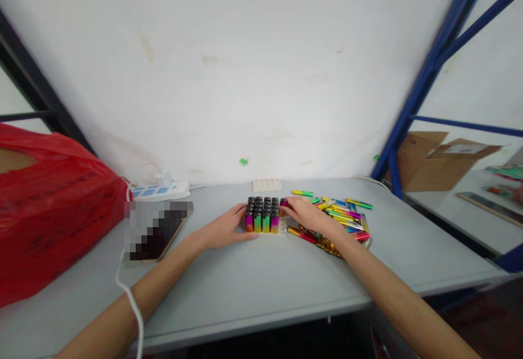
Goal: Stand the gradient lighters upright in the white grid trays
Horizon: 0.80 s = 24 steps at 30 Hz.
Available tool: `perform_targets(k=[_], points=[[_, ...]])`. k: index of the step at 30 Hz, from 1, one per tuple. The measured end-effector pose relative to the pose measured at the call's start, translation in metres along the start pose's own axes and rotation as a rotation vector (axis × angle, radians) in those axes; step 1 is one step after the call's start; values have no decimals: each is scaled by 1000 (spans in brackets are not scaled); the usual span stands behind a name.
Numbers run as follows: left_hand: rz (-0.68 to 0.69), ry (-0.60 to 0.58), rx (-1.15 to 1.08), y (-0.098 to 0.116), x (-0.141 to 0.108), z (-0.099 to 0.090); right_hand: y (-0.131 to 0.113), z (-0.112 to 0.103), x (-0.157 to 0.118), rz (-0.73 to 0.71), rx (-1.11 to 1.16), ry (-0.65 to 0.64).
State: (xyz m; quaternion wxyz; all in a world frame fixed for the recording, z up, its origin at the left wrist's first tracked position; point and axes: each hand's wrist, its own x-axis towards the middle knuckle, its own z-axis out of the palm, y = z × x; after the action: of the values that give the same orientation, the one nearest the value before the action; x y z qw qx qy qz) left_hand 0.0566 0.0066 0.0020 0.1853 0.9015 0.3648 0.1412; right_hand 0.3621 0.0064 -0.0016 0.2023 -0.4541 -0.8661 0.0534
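Observation:
Several metallic rainbow-coloured lighters (266, 223) with black tops stand upright in rows in a white slotted tray (283, 229). My left hand (226, 229) is closed around the tray's left end, its thumb along the front edge and its fingers at the left side. At the tray's right end, my right hand (301, 213) pinches a purple-and-orange lighter (283, 203) upright beside the rows; its fingertips are partly hidden. Some slots show at the tray's front right. Loose shiny lighters (345, 217) lie in a pile to the right, partly behind my right forearm.
Another white slotted tray (267, 184) lies by the wall. A phone (161, 236), a power strip (163, 190) and a red plastic bag (53, 212) are on the left. A white cable (133, 304) crosses my left forearm. Blue shelf posts (420, 92) and a cardboard box (433, 160) stand at right.

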Motion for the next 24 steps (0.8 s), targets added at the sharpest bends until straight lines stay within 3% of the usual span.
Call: perform_targets(k=[5,9,11,16,24], points=[[5,-3,-1,-3,1,1,4,-7,-6,-23,-3,-12],[5,0,3,-4,2,2,15,-15,-10,-14,3,88],[1,-6,10,-3,2,1,27,-14,-10,65,-79,129],[-20,-11,15,-1,1,0,58,-8,-9,381,-255,-16],[2,-2,20,-4,1,1,64,-15,-8,396,-252,-37]])
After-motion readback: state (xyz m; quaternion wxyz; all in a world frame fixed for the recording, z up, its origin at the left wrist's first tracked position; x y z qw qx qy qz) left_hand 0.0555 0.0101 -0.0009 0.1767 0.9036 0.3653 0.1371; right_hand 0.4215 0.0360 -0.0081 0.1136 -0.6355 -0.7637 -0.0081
